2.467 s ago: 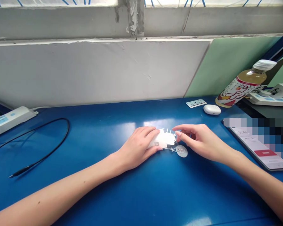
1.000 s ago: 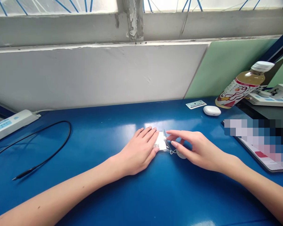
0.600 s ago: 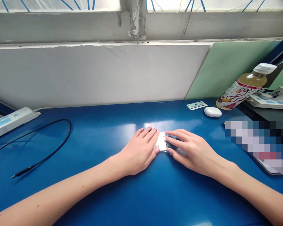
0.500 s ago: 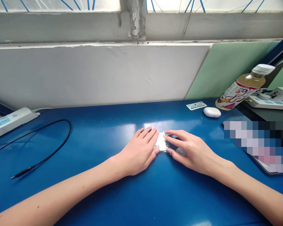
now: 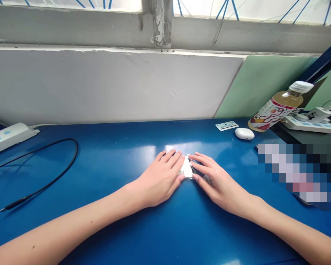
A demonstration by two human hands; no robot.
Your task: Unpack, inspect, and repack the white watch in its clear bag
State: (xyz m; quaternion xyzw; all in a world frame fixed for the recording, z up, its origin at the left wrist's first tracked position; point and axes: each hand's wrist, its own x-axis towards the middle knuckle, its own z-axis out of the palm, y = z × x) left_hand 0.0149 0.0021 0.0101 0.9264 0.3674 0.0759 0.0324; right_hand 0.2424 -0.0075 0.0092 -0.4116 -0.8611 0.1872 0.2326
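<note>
A small flat white piece with shiny, clear plastic-looking edges [image 5: 187,167] lies on the blue table [image 5: 121,162]. My left hand [image 5: 163,176] rests flat over its left part, palm down and fingers stretched out, hiding much of it. At its right edge is my right hand [image 5: 213,180], with fingers apart and fingertips touching or very close to the piece. Something greyish and see-through [image 5: 207,179] shows beneath the right fingers; I cannot make out what it is.
A black cable [image 5: 57,180] curls at the left near a white power strip [image 5: 12,138]. Back right are a card [image 5: 227,126], a white earbud case [image 5: 244,133] and a drink bottle [image 5: 276,110]. A blurred-out flat item [image 5: 298,176] lies at the right. A wall [image 5: 107,88] borders the back.
My right hand has shifted slightly left, bringing its fingertips nearer my left hand. The left hand stays on the white piece. The whole view has tilted and shifted a little.
</note>
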